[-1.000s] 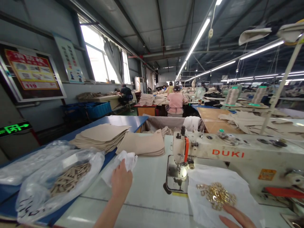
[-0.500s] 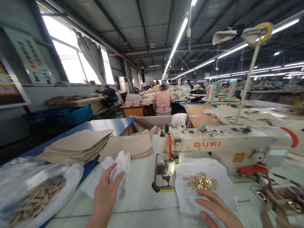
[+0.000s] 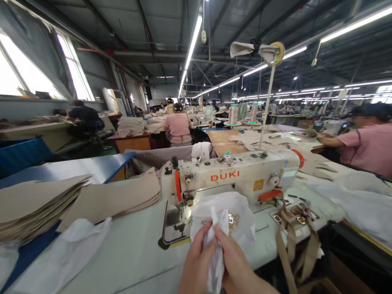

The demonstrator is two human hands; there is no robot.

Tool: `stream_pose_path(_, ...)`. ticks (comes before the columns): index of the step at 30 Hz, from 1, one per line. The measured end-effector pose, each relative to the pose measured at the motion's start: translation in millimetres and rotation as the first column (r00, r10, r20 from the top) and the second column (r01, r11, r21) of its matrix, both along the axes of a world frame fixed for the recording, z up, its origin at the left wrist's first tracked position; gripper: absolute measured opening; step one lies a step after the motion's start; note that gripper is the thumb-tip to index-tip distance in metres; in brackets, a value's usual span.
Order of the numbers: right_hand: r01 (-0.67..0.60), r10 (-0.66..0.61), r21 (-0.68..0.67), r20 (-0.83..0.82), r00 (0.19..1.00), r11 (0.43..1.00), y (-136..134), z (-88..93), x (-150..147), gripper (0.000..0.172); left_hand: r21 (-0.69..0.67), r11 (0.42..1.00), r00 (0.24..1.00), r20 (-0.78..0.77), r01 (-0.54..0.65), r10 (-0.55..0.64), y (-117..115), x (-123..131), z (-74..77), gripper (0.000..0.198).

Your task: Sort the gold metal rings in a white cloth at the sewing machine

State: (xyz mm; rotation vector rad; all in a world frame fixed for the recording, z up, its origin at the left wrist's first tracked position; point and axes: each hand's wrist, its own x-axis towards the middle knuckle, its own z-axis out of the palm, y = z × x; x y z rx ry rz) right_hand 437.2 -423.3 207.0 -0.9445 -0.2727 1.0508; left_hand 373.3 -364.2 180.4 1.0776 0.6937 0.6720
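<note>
My left hand (image 3: 196,265) and my right hand (image 3: 237,267) meet low in the middle, both closed on a crumpled white plastic bag (image 3: 216,245) held upright between them. Behind it lies a sheet of white plastic (image 3: 241,212) with a few gold metal rings (image 3: 232,218) showing. The cream DUKI sewing machine (image 3: 232,175) stands just beyond, its needle plate (image 3: 174,224) to the left of my hands.
Stacks of beige cut pieces (image 3: 113,198) lie at the left, with another white plastic bag (image 3: 70,253) in front. Beige straps with buckles (image 3: 294,228) hang off the table's right edge. A person in pink (image 3: 367,143) sits at right; others work further back.
The view has swung right. My left hand carried the crumpled white bag over from the left, and my right hand left the rings and closed on the bag too.
</note>
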Motion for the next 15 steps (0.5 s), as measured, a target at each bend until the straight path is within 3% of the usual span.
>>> stream_pose_path(4,0.092,-0.099,-0.076,-0.091,0.991,0.993,11.5,24.8,22.8,0.043,0.183,0.983,0.999,-0.051,-0.001,0.011,3.7,34.6,14.8,0.062)
stream_pose_path(8,0.09,-0.098,-0.045,-0.194,0.976,0.995,21.8,38.3,37.4,0.032,0.405,0.913,0.991,-0.13,0.059,-0.006,8.5,52.1,31.3,0.054)
stream_pose_path(12,0.126,-0.139,-0.068,-0.267,0.954,0.99,28.0,40.4,47.5,0.027,0.395,0.915,0.98,-0.199,0.078,0.002,18.3,58.6,31.0,0.038)
stream_pose_path(15,0.087,-0.092,-0.031,-0.241,0.966,0.996,29.6,35.9,54.0,0.012,0.362,0.93,0.983,-0.186,0.059,0.01,22.0,61.4,26.8,0.034)
